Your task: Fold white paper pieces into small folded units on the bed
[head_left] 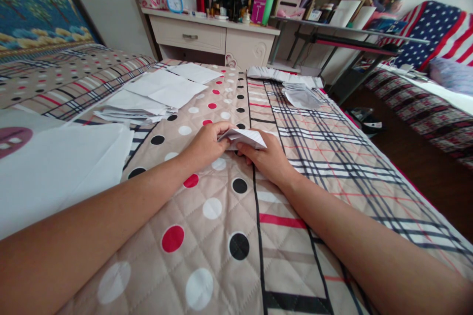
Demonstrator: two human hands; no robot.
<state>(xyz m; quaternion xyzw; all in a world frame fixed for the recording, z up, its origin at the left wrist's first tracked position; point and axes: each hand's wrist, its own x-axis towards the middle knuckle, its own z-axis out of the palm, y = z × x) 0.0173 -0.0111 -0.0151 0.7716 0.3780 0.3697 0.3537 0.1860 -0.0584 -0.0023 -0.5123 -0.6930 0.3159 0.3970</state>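
The left hand (205,148) and right hand (269,160) are bare, as are both forearms (111,221).

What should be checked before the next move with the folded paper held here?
1. Both hands on the piece: the left hand and the right hand each pinch the folded white paper. Ok.
2. Support: the paper sits low over the quilted bedspread, but contact is hidden. Cannot tell.
3. Creases lined up: the fingers cover part of the edges. Cannot tell.
4. Stack of white sheets: lies beyond the left hand, apart from it. Ok.
5. Pile of folded papers: lies far beyond the right hand, untouched. Ok.
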